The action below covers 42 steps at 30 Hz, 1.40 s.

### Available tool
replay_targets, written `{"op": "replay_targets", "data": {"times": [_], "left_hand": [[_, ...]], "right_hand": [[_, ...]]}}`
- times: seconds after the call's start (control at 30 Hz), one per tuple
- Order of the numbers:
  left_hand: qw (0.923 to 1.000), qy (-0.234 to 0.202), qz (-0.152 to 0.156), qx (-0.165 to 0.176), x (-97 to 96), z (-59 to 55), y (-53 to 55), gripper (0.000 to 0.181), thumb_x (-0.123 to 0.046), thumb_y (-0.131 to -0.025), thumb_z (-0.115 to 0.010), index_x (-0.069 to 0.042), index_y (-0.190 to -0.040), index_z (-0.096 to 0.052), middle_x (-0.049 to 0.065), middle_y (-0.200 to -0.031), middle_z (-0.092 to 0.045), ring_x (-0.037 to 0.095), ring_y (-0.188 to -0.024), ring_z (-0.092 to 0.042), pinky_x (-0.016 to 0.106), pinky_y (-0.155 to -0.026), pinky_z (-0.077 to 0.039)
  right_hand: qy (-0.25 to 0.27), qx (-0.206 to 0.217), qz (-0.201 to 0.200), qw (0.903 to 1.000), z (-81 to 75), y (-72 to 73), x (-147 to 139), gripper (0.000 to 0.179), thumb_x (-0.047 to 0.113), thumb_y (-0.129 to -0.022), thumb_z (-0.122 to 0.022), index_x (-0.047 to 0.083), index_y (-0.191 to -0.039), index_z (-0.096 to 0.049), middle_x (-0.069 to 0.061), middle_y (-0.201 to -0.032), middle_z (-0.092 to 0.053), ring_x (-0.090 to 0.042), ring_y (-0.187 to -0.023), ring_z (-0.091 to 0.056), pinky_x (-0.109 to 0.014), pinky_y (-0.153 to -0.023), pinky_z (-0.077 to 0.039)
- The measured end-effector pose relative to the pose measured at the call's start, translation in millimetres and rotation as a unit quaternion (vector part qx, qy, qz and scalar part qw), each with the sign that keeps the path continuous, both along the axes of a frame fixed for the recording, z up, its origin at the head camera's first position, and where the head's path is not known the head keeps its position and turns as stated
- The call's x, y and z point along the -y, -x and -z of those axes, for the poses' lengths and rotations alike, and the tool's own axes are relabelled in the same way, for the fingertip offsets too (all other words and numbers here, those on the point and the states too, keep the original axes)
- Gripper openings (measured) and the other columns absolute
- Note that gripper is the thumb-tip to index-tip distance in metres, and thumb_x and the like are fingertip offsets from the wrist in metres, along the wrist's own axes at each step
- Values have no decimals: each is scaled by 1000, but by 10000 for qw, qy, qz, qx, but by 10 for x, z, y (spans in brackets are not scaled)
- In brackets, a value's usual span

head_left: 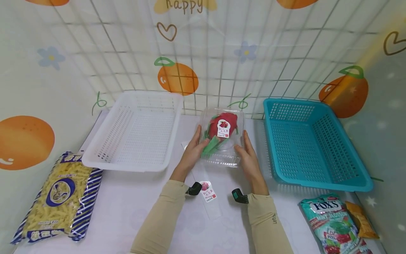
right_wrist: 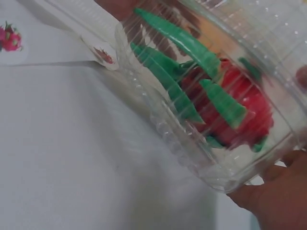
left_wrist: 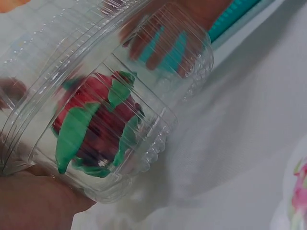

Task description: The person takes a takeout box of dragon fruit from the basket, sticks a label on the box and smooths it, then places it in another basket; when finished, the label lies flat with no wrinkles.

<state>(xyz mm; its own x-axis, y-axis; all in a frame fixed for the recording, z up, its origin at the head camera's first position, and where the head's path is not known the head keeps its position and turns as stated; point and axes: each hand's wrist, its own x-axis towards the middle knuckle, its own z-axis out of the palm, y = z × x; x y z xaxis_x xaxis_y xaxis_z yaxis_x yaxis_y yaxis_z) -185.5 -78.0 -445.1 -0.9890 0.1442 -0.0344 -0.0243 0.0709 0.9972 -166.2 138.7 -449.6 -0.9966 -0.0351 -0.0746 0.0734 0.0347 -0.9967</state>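
Observation:
A clear plastic clamshell box is held up over the table between both hands. Inside it lies a red dragon fruit with green leaf tips, also seen through the box wall in both wrist views. On the lid sits a white dragon fruit sticker. My left hand grips the box's left side, thumb toward the lid. From the right side, my right hand grips it the same way. Beneath the arms, a backing strip carries a similar sticker on the table.
A white basket stands left, a teal basket right. A pasta bag lies at the front left. At the front right are a Fox's candy bag and an orange-brown packet. A printed curtain over a wire grid hangs behind.

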Motion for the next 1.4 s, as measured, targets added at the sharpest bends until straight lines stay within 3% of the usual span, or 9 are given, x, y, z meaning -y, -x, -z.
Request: {"op": "replay_targets", "data": {"times": [0.43,0.73,1.03,1.4], "left_hand": [[10000,39,50,-53,24,-110,-18,75,-27,-104,-51,-17,-166,-9,-5,-173,-6,14,-160,1,43,-130,-2],[10000,11,43,-88,46,-278,-73,74,-25,-105,-50,-18,-166,-9,-6,-173,-7,14,-160,1,43,-130,-3],[9999,-108,33,-59,85,-444,-124,73,-24,-105,-50,-15,-166,-10,-5,-173,-7,11,-159,0,40,-130,-3],[9988,-445,137,-145,202,-668,-194,73,-18,-105,-50,-12,-165,-10,-1,-174,-6,11,-160,1,40,-130,-1]], "right_hand": [[222,-93,0,9997,-91,-25,21,72,19,-105,-48,21,-166,-10,8,-174,-6,-15,-160,1,-47,-131,-2],[-45,-154,-30,9999,-202,-81,29,72,23,-106,-48,28,-166,-8,14,-173,-4,-14,-160,1,-53,-129,-6],[-248,-384,-101,9989,-350,-150,52,73,24,-106,-48,27,-166,-7,14,-173,-4,-14,-160,-1,-55,-129,-12],[-12,-642,-157,9978,-564,-256,183,75,21,-104,-50,30,-166,-7,13,-172,-7,-18,-159,-8,-56,-126,-21]]}}
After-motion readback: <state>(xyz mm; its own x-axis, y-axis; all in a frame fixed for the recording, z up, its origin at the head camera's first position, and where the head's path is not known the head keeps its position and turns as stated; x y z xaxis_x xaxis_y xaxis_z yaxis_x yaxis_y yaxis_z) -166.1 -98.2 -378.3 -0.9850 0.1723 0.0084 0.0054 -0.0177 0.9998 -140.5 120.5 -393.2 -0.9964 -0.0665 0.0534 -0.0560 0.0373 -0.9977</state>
